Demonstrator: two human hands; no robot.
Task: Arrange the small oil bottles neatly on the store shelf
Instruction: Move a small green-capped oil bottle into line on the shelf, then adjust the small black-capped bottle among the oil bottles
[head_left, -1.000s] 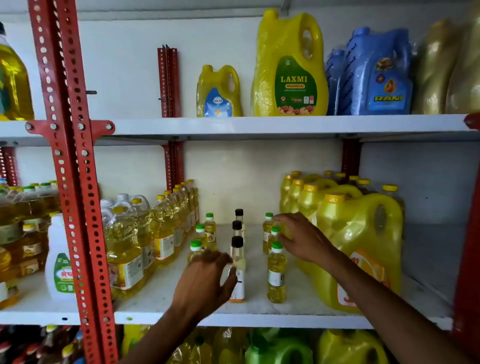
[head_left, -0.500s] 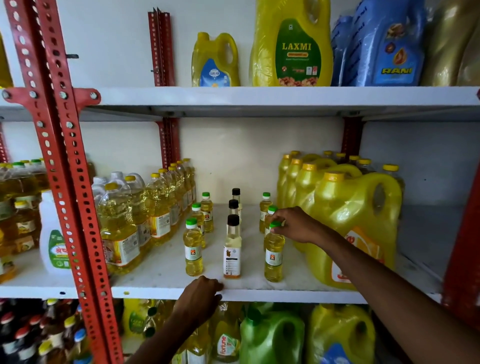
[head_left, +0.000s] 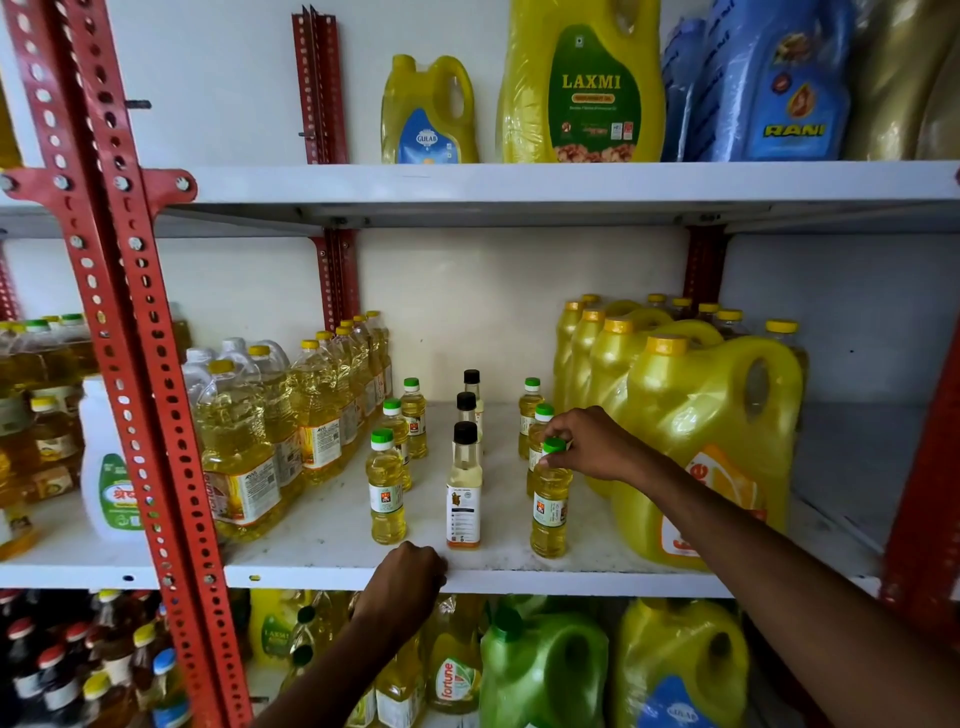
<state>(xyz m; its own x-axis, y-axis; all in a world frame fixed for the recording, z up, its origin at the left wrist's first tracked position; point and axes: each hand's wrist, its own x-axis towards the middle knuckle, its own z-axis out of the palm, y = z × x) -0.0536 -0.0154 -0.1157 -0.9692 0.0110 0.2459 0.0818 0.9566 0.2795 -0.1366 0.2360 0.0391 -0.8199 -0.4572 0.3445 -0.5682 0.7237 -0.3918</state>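
Small oil bottles stand in three rows on the white middle shelf (head_left: 597, 574). The left row has green caps, its front bottle (head_left: 386, 488) upright. The middle row has black caps, with the front bottle (head_left: 464, 488) near the shelf edge. My right hand (head_left: 589, 444) grips the green cap of the front right bottle (head_left: 549, 512), which stands on the shelf. My left hand (head_left: 402, 587) is curled shut at the shelf's front edge, below the black-capped bottle, holding nothing.
Large yellow jugs (head_left: 711, 447) crowd the right side close to my right hand. Rows of clear oil bottles (head_left: 270, 415) stand on the left. A red slotted post (head_left: 130, 338) rises at left. Jugs fill the shelves above and below.
My left hand has let go of the black-capped bottle and dropped to the shelf edge. My right hand moved forward from the row's back bottles onto the front right bottle's cap.
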